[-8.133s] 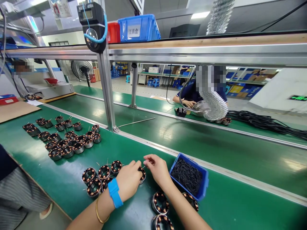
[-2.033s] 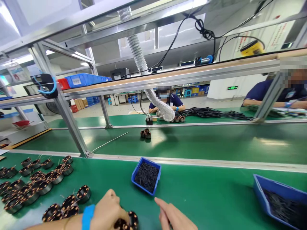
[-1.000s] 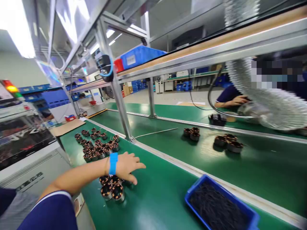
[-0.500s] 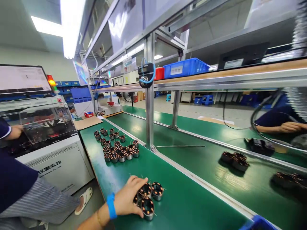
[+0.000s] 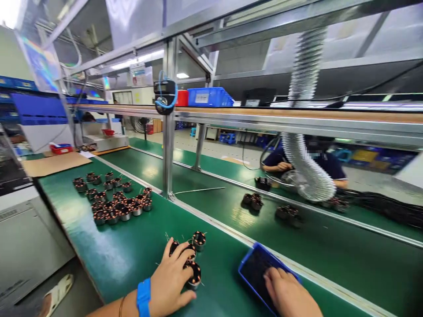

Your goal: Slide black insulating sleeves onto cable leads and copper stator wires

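Note:
My left hand [image 5: 173, 275], with a blue band at the wrist, lies over a small cluster of copper-wound motor stators. Its fingers are spread and touch the tops of the nearer ones; part of the cluster is hidden under them. A stator [image 5: 198, 240] stands upright just past the fingertips, and another stator [image 5: 194, 275] shows beside the thumb. My right hand [image 5: 287, 290] reaches into a blue bin [image 5: 246, 279] that has dark contents. Its fingers are curled together inside the bin, and what they hold, if anything, is hidden.
Several more stators [image 5: 124, 211] stand grouped on the green bench at left. A metal post [image 5: 168, 163] rises from the bench rail. Across the line, stator groups [image 5: 253, 201] sit on the green belt, near a person [image 5: 280, 166] and a silver duct [image 5: 307, 171].
The view has swung right. My right hand and more of the blue bin have come into view. My left hand's fingers have spread out over the stators.

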Motion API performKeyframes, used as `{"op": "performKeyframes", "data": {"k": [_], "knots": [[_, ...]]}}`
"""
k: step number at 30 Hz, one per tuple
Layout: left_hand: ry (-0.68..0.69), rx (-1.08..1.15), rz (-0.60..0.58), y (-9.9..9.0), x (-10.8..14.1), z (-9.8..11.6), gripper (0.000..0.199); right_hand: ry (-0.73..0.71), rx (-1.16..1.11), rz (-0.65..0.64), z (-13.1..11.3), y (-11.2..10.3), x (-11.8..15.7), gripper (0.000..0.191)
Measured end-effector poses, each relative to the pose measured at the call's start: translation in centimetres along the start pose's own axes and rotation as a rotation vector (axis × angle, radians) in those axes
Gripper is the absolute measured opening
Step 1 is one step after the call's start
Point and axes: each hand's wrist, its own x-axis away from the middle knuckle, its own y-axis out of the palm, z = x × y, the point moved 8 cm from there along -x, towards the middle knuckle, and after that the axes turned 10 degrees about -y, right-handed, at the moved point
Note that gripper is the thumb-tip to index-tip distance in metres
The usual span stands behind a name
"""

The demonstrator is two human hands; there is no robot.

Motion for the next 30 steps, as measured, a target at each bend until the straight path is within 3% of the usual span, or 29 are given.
{"op": "performKeyframes", "data": {"k": [2, 5, 9, 13, 17, 20, 24, 30], "knots": [[0.001, -0.031, 0.015, 1.2, -0.1, 0.8, 0.027, 0.048, 0.055, -0.071, 0.4, 0.4, 0.2, 0.027], [0.06, -0.077, -0.004, 3.2, -0.3, 2.5, 0.018, 0.102, 0.02, -0.035, 0.0, -0.1, -0.2, 0.025], [0.239, -0.1, -0.166, 5.6, -0.6, 6.2, 0.031, 0.061, -0.12, 0.068, -1.1, -1.7, -0.8, 0.022], [0.262, -0.075, -0.195, 5.8, -1.8, 8.8, 0.039, 0.126, -0.127, 0.118, -0.6, -3.5, -0.8, 0.028], [0.242, -0.057, -0.192, 5.8, -2.5, 9.1, 0.035, 0.168, -0.139, 0.147, -1.4, -4.8, 1.1, 0.03], [0.223, 0.009, -0.175, 5.8, -2.3, 8.7, 0.023, 0.098, -0.282, 0.167, -4.7, -4.5, 3.4, 0.029], [0.08, 0.042, -0.162, 6.1, -2.0, 7.8, 0.029, 0.058, -0.467, 0.145, -9.0, -2.8, 5.6, 0.024], [0.052, 0.065, -0.195, 6.0, -1.9, 8.2, 0.025, 0.052, -0.499, 0.175, -9.7, -2.3, 5.6, 0.02]]}}
